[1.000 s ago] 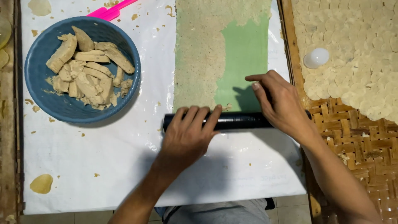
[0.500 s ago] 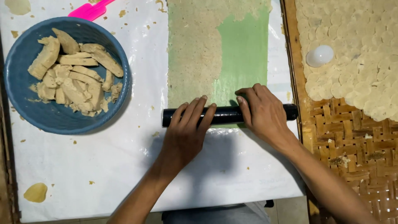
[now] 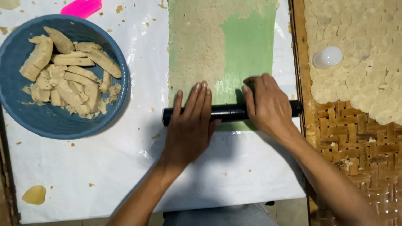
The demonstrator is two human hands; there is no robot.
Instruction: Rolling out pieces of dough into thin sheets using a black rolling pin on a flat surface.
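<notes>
**Both palms flat on the roller, dough sheet half spread**

So here the black rolling pin (image 3: 228,112) lies crosswise at the lower edge of the green sheet (image 3: 249,54), mid-frame. The left hand (image 3: 190,125) sits on top of it with fingers stretched out flat and together, pressing down instead of wrapping around. The right hand (image 3: 268,104) is a bit more curled, fingers draped over the pin's right half, but not closed around it either. Makes sense to me: open palms let the pin turn freely underneath.

The thin dough layer (image 3: 197,46) covers the left side and top of the green sheet, while the right part is bare green. The sheet lies on white plastic (image 3: 104,167), I'd guess to stop sticking.

Blue bowl (image 3: 25,121) of dough pieces (image 3: 69,79) sits upper left, close by. Woven tray (image 3: 356,142) on the right carries cut rounds (image 3: 368,50) laid overlapping, plus a white cup-like thing (image 3: 327,57).
</notes>
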